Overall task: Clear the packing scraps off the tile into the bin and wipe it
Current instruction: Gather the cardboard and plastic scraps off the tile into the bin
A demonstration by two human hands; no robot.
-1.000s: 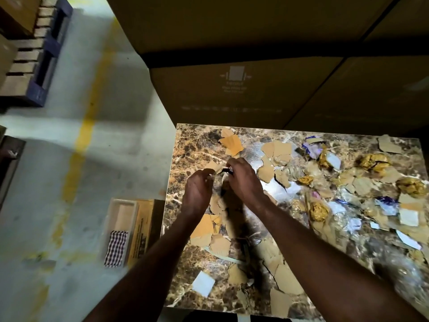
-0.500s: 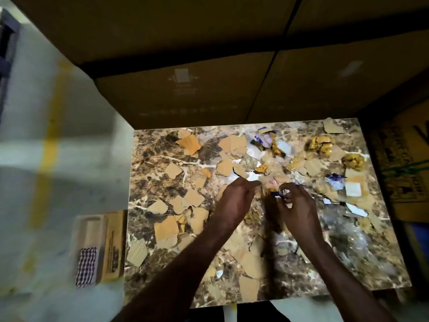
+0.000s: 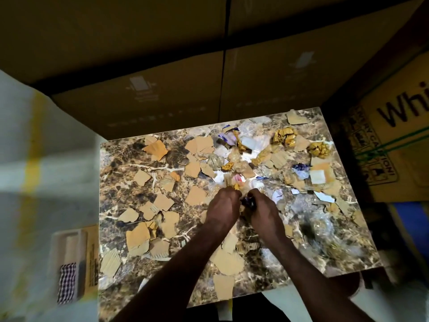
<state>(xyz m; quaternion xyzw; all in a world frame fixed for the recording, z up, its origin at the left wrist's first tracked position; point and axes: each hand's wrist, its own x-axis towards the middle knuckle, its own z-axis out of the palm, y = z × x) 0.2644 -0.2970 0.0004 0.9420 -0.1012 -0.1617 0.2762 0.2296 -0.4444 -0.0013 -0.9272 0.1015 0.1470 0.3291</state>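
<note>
A brown marbled tile (image 3: 130,159) lies flat, strewn with several torn cardboard scraps (image 3: 196,195), crumpled gold foil wads (image 3: 284,135), white paper bits (image 3: 316,176) and clear plastic film (image 3: 325,231). My left hand (image 3: 221,206) and my right hand (image 3: 262,210) meet at the tile's middle, fingers curled. The left hand pinches a small gold scrap (image 3: 236,187). The right hand grips a dark blue wrapper scrap (image 3: 247,202). On the floor to the left stands a cardboard bin (image 3: 91,256) with a checked cloth (image 3: 67,282) lying in it.
Big cardboard cartons (image 3: 162,101) stand right behind the tile. A printed yellow carton (image 3: 394,140) with green straps stands to the right, something blue (image 3: 408,219) below it. Grey floor with a yellow line (image 3: 32,159) lies to the left.
Both hands have moved right from the tile's left part to its middle and come together again. The view has swung right, so the tile and bin sit further left.
</note>
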